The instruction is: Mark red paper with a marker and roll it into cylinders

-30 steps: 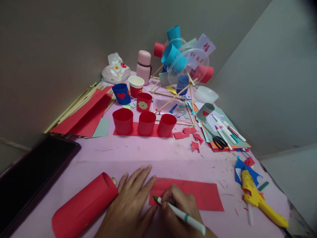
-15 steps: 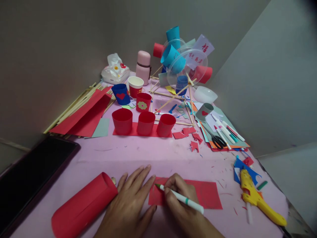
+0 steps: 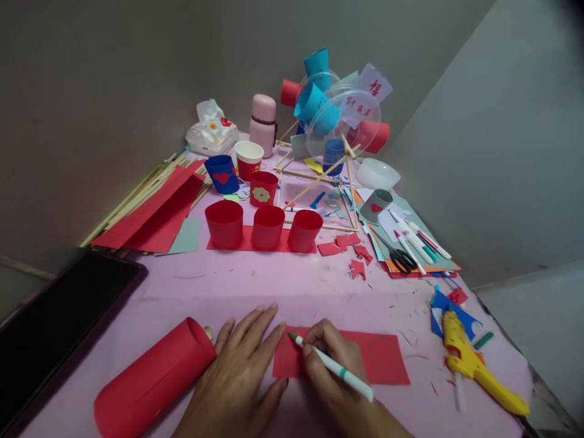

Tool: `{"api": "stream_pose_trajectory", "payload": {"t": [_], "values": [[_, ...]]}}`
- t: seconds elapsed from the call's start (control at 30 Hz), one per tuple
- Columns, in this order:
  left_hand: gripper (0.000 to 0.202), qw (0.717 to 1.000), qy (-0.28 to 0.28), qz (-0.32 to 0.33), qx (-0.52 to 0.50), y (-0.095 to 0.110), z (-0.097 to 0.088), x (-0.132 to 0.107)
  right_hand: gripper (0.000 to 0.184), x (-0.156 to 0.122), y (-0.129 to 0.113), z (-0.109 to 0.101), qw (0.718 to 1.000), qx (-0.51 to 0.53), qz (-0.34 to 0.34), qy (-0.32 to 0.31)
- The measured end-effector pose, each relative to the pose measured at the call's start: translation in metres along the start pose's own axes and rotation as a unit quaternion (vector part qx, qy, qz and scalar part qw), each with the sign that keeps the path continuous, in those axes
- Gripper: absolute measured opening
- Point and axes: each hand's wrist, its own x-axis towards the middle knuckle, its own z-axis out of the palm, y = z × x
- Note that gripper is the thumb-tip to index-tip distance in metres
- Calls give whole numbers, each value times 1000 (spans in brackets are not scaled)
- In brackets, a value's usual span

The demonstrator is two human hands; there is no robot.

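My left hand [image 3: 237, 377] lies flat with fingers spread on the pink table, its fingertips holding down the left end of a red paper strip [image 3: 381, 364]. My right hand [image 3: 335, 374] is closed around a white marker with a green tip [image 3: 331, 365], and that tip touches the strip near its upper left corner. A rolled red paper tube [image 3: 150, 386] lies just left of my left hand.
Three red cups [image 3: 267, 226] stand in a row on a red strip mid-table. Behind them are more cups, a pink flask [image 3: 263, 125] and a stick-and-cup wheel model [image 3: 333, 121]. Scissors [image 3: 401, 260] and pens lie at right, a yellow glue gun [image 3: 474, 365] near right, a dark tablet [image 3: 59, 322] left.
My right hand has slid the marker tip up and slightly right along the strip's left end. My left hand has stayed in place.
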Motion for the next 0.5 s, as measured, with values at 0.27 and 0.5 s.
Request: {"api": "stream_pose_trajectory", "payload": {"t": [0.27,0.5], "values": [[48,1000,-18,-8,-10,0,2,-3,7,-5,-6,2,998,19,-5,-52],[47,999,-18,-14,-25,-2,3,-3,8,-11,-5,-1,992,79,-6,-93]]}}
